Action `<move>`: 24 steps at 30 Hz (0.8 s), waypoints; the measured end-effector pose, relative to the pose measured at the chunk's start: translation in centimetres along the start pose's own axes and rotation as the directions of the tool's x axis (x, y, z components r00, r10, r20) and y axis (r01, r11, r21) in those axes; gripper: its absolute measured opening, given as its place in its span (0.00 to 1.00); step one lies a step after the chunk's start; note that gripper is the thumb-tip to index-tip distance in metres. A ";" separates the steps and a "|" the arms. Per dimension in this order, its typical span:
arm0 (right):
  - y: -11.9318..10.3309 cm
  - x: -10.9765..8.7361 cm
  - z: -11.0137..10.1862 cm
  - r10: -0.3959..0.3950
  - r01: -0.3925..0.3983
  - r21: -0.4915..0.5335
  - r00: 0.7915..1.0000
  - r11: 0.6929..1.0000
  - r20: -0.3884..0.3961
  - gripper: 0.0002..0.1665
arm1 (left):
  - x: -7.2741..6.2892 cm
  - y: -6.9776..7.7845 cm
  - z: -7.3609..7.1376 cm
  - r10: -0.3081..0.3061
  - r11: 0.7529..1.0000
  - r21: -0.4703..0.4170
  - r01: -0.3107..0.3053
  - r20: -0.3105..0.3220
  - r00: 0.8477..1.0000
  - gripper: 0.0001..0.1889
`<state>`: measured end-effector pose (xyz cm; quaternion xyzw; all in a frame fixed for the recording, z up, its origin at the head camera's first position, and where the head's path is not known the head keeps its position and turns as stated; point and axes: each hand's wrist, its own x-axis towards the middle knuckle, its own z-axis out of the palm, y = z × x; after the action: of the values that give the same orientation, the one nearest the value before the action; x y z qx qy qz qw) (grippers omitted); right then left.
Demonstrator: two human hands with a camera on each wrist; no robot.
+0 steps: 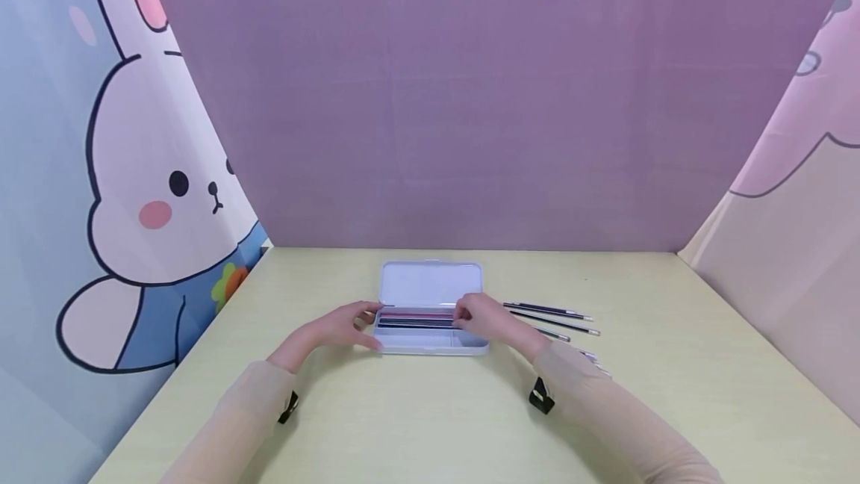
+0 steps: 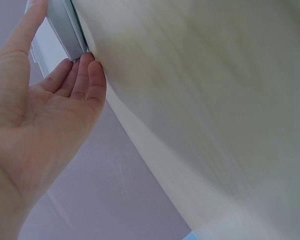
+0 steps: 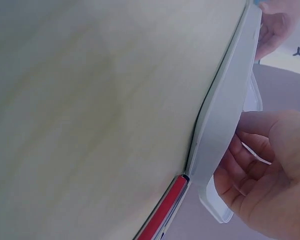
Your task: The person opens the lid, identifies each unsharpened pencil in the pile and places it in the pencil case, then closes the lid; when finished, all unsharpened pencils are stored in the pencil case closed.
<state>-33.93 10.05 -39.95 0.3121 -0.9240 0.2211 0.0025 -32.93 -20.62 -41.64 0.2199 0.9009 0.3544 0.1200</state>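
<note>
Case [image 1: 430,352] sits open on the surface [image 1: 403,424] in the head view, where our left hand [image 1: 346,326] spans its end, seemingly to steady it, and our right hand [image 1: 484,316] dips in beside pencils [image 1: 416,323]. The left wrist view shows thumb and part-bent fingers gripping the case. The right wrist view shows curled fingers; whether they pinch anything, we cannot tell.

your sleeves [image 1: 584,379]: beige | your case [image 1: 430,352]: white | pencils inside [image 1: 416,321]: dark, one reddish-pink | loose pencils [image 1: 558,322]: dark, white-tipped | tabletop [image 1: 416,424]: pale yellow, faintly streaked | back panel [image 1: 437,95]: mauve | left curtain [image 1: 40,155]: blue, white rabbit print [image 1: 141,140]
</note>
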 end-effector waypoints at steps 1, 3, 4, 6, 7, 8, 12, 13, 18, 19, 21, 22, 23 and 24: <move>0.0 -0.1 -0.1 0.006 -0.006 0.004 1.000 1.000 0.000 0.03 | 0.0 0.0 0.0 0.001 1.000 0.000 -0.001 0.001 1.000 0.44; 0.0 -0.2 -0.2 0.025 -0.025 0.014 1.000 1.000 0.000 0.03 | 0.0 0.0 0.0 0.009 1.000 0.006 -0.009 0.002 1.000 0.44; 0.0 -0.2 -0.3 0.033 -0.033 0.018 0.999 0.999 -0.003 0.02 | 0.0 0.1 0.0 0.012 1.000 0.006 -0.013 0.003 1.000 0.44; 0.0 -0.4 -0.6 0.042 -0.042 0.027 0.999 0.999 -0.014 0.02 | 0.0 0.0 0.0 0.020 1.000 0.004 -0.020 0.003 1.000 0.44; -0.1 -0.5 -0.8 0.043 -0.042 0.034 0.999 0.999 -0.021 0.02 | 0.0 0.0 0.0 0.022 1.000 0.006 -0.022 0.003 1.000 0.44; 0.0 -0.6 -1.0 0.042 -0.041 0.038 0.999 0.998 -0.027 0.03 | 0.0 0.0 0.0 0.025 1.000 0.009 -0.025 0.003 1.000 0.44; 0.2 -0.9 -1.6 0.019 -0.016 0.054 0.999 0.998 -0.046 0.06 | 0.0 0.1 0.0 0.025 1.000 0.008 -0.025 0.000 1.000 0.44; 0.3 -1.0 -1.8 0.011 -0.008 0.064 0.999 0.998 -0.049 0.06 | 0.0 0.1 0.0 0.027 1.000 0.007 -0.027 0.003 1.000 0.44; 0.9 -1.5 -2.5 -0.036 0.045 0.116 0.996 0.992 -0.078 0.08 | 0.0 0.1 0.0 0.014 1.000 0.004 -0.014 0.001 1.000 0.44; 1.1 -1.7 -2.6 -0.047 0.058 0.121 0.995 0.991 -0.086 0.08 | 0.0 0.1 0.0 0.011 1.000 0.005 -0.011 0.000 1.000 0.44; 1.5 -2.0 -2.8 -0.066 0.079 0.126 0.993 0.989 -0.101 0.08 | 0.0 0.1 0.1 0.003 1.000 0.006 -0.003 -0.002 1.000 0.44; 1.7 -2.2 -2.9 -0.075 0.089 0.131 0.992 0.987 -0.106 0.08 | 0.0 0.1 0.1 0.002 1.000 0.005 -0.002 -0.002 1.000 0.44; 1.9 -2.4 -3.1 -0.076 0.091 0.134 0.991 0.987 -0.110 0.08 | 0.0 0.1 0.1 0.006 1.000 0.010 -0.006 -0.001 1.000 0.44; 2.0 -2.6 -3.2 -0.076 0.091 0.138 0.991 0.986 -0.112 0.08 | 0.0 0.0 0.1 0.011 1.000 0.012 -0.011 0.000 1.000 0.44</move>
<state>-33.44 14.32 -38.25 0.3378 -0.8904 0.3025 0.0386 -32.92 -20.55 -41.69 0.2254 0.9019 0.3496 0.1168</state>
